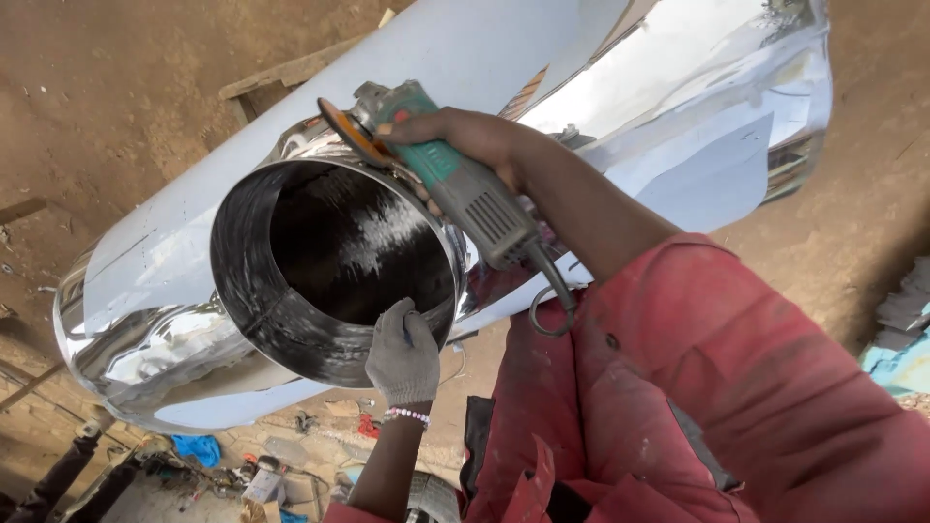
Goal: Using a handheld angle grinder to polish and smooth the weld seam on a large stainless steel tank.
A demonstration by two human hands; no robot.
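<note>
A large shiny steel tank [678, 107], partly covered in white film, lies on its side. A round open collar [254, 308] with a dark inside sticks out of it toward me. My right hand [465, 136], bare, with a red sleeve, grips a green angle grinder [463, 184]. Its orange disc [351, 134] sits at the collar's upper rim where it meets the tank. My left hand [402, 353], in a grey glove with a bead bracelet at the wrist, holds the collar's lower right rim.
The grinder's cable [552, 308] loops down beside my red sleeve. A wooden bench [281, 77] stands behind the tank on the brown dirt ground. Below lie a blue cloth [199, 448], small tools and scraps. Light blue material [901, 363] sits at the right edge.
</note>
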